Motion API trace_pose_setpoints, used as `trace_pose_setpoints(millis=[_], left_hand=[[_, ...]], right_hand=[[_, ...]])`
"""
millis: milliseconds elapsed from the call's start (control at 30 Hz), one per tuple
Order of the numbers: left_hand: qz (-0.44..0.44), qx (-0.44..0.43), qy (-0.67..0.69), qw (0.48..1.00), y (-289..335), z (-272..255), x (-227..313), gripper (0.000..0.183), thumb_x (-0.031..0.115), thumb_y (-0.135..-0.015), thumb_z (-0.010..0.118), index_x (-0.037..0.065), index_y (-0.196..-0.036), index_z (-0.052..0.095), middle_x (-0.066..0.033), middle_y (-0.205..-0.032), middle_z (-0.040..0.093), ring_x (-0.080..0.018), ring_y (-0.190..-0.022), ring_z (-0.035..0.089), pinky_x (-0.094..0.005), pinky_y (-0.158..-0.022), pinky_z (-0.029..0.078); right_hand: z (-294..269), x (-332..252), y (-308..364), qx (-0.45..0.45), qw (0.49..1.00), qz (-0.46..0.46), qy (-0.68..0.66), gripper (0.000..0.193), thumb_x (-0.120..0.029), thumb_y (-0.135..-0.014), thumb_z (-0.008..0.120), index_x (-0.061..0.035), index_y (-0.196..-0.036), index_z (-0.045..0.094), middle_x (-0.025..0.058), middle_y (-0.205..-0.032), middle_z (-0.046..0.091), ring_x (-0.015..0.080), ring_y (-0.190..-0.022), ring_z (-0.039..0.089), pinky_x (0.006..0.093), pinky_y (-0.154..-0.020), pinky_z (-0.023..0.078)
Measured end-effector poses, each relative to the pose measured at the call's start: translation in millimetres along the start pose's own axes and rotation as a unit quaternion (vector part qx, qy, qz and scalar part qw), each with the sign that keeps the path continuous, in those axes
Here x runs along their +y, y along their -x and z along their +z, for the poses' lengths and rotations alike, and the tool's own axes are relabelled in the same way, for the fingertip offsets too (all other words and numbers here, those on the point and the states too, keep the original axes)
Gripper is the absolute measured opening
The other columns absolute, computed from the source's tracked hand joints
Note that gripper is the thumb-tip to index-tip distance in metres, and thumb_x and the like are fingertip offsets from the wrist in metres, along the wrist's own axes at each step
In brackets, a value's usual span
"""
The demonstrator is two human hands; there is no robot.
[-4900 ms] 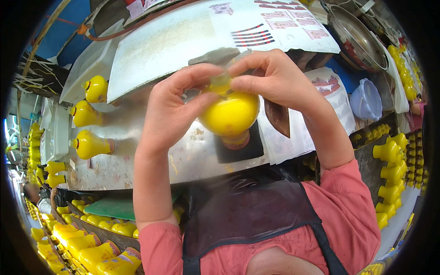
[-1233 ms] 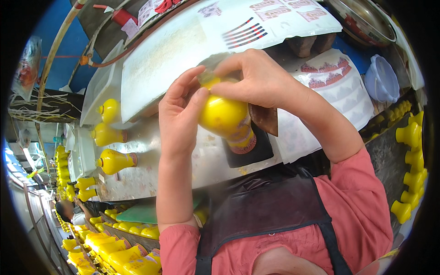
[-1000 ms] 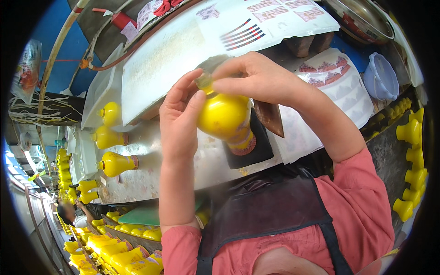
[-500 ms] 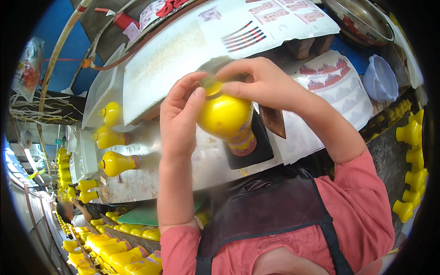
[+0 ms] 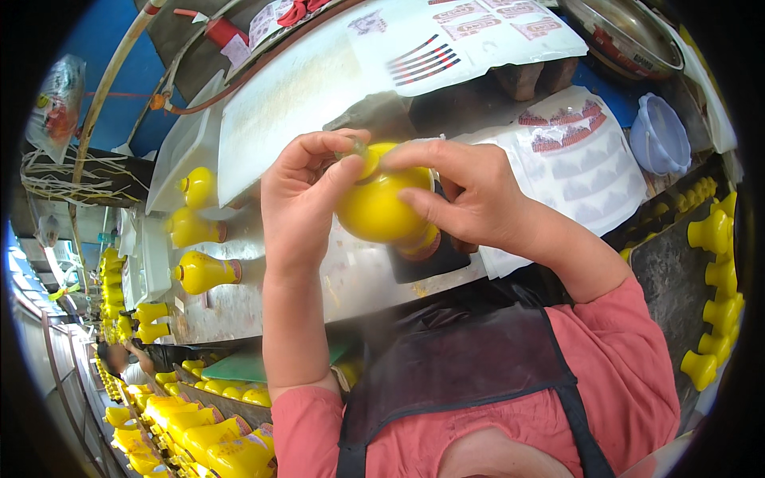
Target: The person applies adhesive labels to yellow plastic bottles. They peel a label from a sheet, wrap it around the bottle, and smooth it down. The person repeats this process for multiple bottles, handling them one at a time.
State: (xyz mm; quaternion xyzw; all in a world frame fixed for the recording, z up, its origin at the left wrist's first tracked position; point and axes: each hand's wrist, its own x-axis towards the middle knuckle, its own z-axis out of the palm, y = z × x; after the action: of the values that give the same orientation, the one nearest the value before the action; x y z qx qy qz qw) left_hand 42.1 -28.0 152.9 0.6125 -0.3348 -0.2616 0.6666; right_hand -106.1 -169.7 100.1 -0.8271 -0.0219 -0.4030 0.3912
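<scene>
A glossy yellow vase (image 5: 374, 211) leans over a black pad (image 5: 426, 268) on the bench, its mouth toward the far side and its purple-patterned foot toward me. My left hand (image 5: 303, 179) pinches the narrow neck between thumb and fingers. Something small and greyish shows at those fingertips, too unclear to name. My right hand (image 5: 470, 191) rests on the vase, index finger near the neck and thumb pressed on the rounded shoulder. Close by on the right lies a white sheet of printed transfers (image 5: 594, 171).
Three yellow vases, one of them here (image 5: 209, 272), lie at the bench's left. Striped strips (image 5: 422, 60) sit on the far white board (image 5: 279, 103). At right are a lavender bucket (image 5: 661, 135) and a metal basin (image 5: 625, 36). Many yellow vases (image 5: 183, 426) fill racks lower left.
The vase has tilted more, its body shifting slightly left. My right thumb has moved from the neck down to the shoulder. A brown pointed blade beside the pad is now hidden behind my right hand.
</scene>
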Motion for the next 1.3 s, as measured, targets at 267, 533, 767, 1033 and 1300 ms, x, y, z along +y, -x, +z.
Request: trace_pose_setpoints(millis=[267, 533, 767, 1033, 1300], left_hand=[[0.034, 0.000, -0.064, 0.997, 9, 3, 4, 0.017, 0.001, -0.087, 0.079, 0.000, -0.100, 0.068, -0.0052, -0.098, 0.071, -0.0101, -0.085, 0.065, -0.0234, -0.079, 0.053], [0.044, 0.042, -0.125, 0.990, 13, 10, 2, 0.017, 0.002, -0.087, 0.079, -0.001, -0.101, 0.069, -0.0050, -0.096, 0.072, -0.0118, -0.088, 0.068, -0.0253, -0.082, 0.056], [0.050, 0.027, 0.003, 0.998, 21, 9, -1, 0.021, 0.004, -0.085, 0.082, 0.000, -0.101, 0.069, -0.0029, -0.093, 0.069, -0.0090, -0.084, 0.064, -0.0225, -0.078, 0.052], [0.066, 0.010, -0.067, 0.996, 26, 3, 2, 0.020, 0.004, -0.085, 0.082, 0.001, -0.099, 0.068, -0.0053, -0.099, 0.071, -0.0098, -0.089, 0.065, -0.0233, -0.082, 0.053], [0.076, 0.046, -0.105, 0.991, 37, 1, 2, 0.021, 0.004, -0.083, 0.082, 0.000, -0.099, 0.069, -0.0079, -0.101, 0.073, -0.0112, -0.092, 0.066, -0.0251, -0.084, 0.053]], right_hand=[[-3, -10, -4, 0.000, 0.998, -0.059, 0.005, 0.033, -0.002, -0.085, 0.074, -0.0105, -0.116, 0.072, 0.0110, -0.100, 0.075, 0.0224, -0.058, 0.066, 0.0346, -0.053, 0.051], [-2, -9, -1, -0.020, 0.997, -0.076, -0.005, 0.024, 0.001, -0.089, 0.071, -0.0085, -0.110, 0.074, 0.0059, -0.094, 0.075, 0.0096, -0.063, 0.064, 0.0248, -0.057, 0.050], [-7, -12, -3, -0.007, 1.000, -0.025, -0.017, 0.024, 0.001, -0.091, 0.069, -0.0079, -0.112, 0.074, 0.0036, -0.096, 0.075, 0.0054, -0.061, 0.060, 0.0217, -0.053, 0.046], [-5, -14, -4, -0.033, 0.998, 0.039, -0.040, 0.023, 0.000, -0.091, 0.068, -0.0076, -0.112, 0.074, 0.0041, -0.091, 0.075, 0.0040, -0.053, 0.058, 0.0225, -0.047, 0.043], [8, -29, 6, -0.021, 0.992, -0.120, 0.035, 0.026, 0.000, -0.085, 0.074, -0.0095, -0.110, 0.075, 0.0088, -0.087, 0.074, 0.0208, -0.062, 0.066, 0.0318, -0.055, 0.050]])
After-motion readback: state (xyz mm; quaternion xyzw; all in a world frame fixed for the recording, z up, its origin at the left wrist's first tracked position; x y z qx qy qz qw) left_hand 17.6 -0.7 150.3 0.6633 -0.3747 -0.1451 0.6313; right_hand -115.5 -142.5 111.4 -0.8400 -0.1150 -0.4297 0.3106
